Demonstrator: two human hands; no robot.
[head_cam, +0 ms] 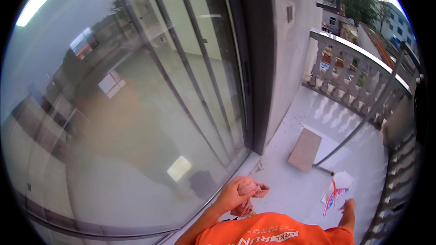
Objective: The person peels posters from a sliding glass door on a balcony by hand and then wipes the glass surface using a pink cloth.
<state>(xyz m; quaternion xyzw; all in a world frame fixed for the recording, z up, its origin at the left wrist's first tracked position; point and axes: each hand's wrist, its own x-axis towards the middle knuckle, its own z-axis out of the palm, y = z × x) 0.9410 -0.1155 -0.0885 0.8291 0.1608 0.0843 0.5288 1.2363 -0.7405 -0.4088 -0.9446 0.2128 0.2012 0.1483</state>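
My left hand grips a crumpled pink cloth, its loose end sticking out to the right. This hand is in front of my orange shirt, close to the bottom corner of a large dark-framed glass sliding door. My right hand is lower right, beside a printed plastic wrapper with pink and blue markings. Its fingers are small and partly blurred, so whether they touch or hold anything is unclear.
A brown slab lies on the pale balcony floor. A grey metal tube frame slants across the right side. A stone balustrade borders the balcony, and a plastered wall adjoins the door. Reflections cover the glass.
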